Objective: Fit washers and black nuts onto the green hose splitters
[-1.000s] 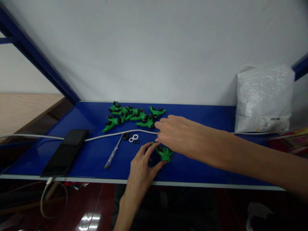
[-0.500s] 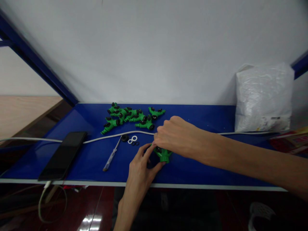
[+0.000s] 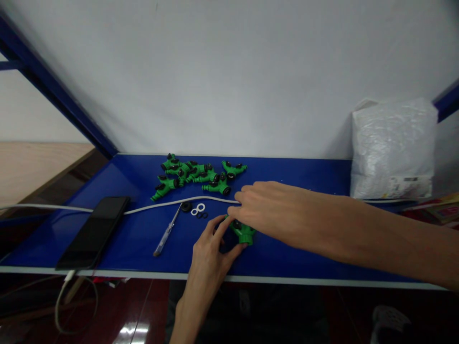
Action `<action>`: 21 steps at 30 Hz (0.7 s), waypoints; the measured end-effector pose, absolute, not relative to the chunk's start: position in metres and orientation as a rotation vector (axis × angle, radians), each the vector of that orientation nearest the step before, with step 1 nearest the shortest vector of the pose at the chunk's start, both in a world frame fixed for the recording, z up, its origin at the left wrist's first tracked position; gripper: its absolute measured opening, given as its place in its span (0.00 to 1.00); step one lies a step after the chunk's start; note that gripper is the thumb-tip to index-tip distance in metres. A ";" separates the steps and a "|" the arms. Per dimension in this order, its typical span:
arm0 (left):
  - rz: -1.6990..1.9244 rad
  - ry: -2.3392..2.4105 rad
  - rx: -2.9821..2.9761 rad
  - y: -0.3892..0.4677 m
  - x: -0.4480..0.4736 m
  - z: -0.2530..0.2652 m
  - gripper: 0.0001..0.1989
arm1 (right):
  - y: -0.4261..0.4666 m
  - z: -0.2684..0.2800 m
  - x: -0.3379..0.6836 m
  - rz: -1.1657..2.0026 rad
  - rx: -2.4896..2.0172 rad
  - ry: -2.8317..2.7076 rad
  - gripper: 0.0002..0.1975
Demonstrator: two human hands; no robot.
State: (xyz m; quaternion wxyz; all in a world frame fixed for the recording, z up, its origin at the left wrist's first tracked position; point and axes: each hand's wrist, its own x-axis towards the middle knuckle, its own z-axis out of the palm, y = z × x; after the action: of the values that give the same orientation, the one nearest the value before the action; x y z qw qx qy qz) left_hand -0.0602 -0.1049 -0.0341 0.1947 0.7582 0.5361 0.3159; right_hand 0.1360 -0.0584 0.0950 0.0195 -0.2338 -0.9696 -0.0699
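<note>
A green Y-shaped hose connector with black knobs rests on the blue table near its front edge. My left hand grips it from the left with thumb and fingers. My right hand lies over the connector's top with fingertips on it, partly hiding it. A pile of several like green connectors sits behind. Small black and white rings lie just left of my hands.
A screwdriver lies left of the rings, and a black phone lies at the table's left. A white cable runs across the table. A silver plastic bag stands at the back right against the wall.
My right hand closed over the connector half a second ago and now has its fingers stretched out flatter on top. My left hand has stayed on the connector.
</note>
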 end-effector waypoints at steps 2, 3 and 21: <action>0.877 1.508 2.133 -0.105 -0.060 -0.034 0.29 | -0.057 0.093 0.131 -0.338 -0.759 -3.016 0.05; 0.876 1.510 2.138 -0.105 -0.060 -0.035 0.29 | -0.058 0.095 0.128 -0.392 -0.766 -3.021 0.06; 0.879 1.507 2.143 -0.105 -0.061 -0.036 0.27 | -0.068 0.111 0.128 -0.495 -0.695 -3.012 0.13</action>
State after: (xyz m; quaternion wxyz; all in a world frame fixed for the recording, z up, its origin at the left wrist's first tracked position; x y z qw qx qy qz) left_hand -0.0608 -0.1053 -0.0359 0.1881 0.7616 0.5357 0.3126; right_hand 0.1285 -0.0685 0.1106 0.0056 -0.2219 -0.9622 -0.1580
